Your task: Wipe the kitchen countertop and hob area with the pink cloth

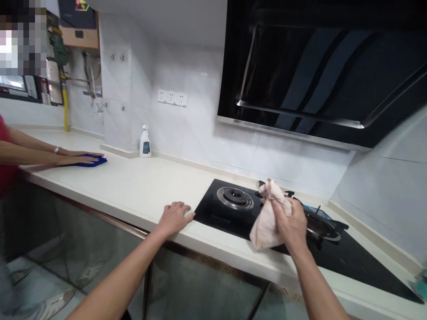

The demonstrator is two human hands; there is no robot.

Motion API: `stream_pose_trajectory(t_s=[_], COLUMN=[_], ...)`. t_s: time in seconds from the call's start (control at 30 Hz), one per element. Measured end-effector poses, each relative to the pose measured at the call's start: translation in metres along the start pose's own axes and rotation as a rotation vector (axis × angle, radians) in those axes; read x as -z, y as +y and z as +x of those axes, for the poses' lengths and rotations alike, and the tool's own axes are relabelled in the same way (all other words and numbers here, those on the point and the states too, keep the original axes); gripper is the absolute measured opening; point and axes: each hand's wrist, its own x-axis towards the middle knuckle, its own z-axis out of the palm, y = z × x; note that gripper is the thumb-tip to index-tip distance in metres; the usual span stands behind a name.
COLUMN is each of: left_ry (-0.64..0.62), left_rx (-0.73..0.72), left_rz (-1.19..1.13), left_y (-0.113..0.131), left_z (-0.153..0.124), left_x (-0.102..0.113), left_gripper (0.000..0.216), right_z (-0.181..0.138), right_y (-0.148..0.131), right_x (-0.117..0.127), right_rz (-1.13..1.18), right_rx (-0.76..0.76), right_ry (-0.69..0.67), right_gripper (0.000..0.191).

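Note:
My right hand (pixel 294 222) is closed around a crumpled pale pink cloth (pixel 268 222), lifted over the front of the black gas cooktop (pixel 233 221). Part of the cloth hangs down past my fingers. On the white countertop (pixel 143 182), just left of the cooktop's corner, rests my left hand (pixel 175 218), palm down with fingers loosely spread and nothing in it. The left burner (pixel 235 198) has no pan support on it. Over by the right burner (pixel 322 224), a black pan support sits askew, partly hidden by my right hand.
A white spray bottle (pixel 145 142) stands against the wall. At far left another person's hands (pixel 80 159) press a blue cloth (pixel 91 161) on the counter. A black range hood (pixel 300 75) hangs over the cooktop. Something teal (pixel 420 284) shows at the right edge.

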Motion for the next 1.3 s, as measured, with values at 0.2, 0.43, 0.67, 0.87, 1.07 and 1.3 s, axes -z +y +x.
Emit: stream_pose_trajectory(t_s=[0.2, 0.43, 0.67, 0.87, 1.07, 1.3], left_ry=[-0.006, -0.016, -0.011, 0.025, 0.022, 0.021], left_rx=[0.004, 0.015, 0.021, 0.006, -0.001, -0.002], left_rz=[-0.053, -0.043, -0.052, 0.004, 0.000, -0.036], left_y=[-0.002, 0.001, 0.004, 0.003, 0.001, -0.002], left_z=[0.000, 0.000, 0.000, -0.001, -0.002, -0.002], left_x=[0.000, 0.002, 0.001, -0.004, -0.004, -0.006], left_gripper=[0.038, 0.041, 0.040, 0.038, 0.038, 0.039], right_z=[0.010, -0.009, -0.028, -0.055, -0.044, -0.030], right_y=[-0.025, -0.022, -0.062, -0.132, -0.157, -0.145], right_x=[-0.074, -0.093, -0.077, -0.112, -0.148, -0.162], right_rz=[-0.228, -0.456, -0.413, -0.194, -0.090, -0.169], right_rx=[0.152, 0.159, 0.281, 0.448, 0.395, 0.260], right_ry=[-0.242, -0.565, -0.645, -0.662, -0.571, -0.522], right_gripper=[0.044, 0.052, 0.050, 0.047, 0.047, 0.043])
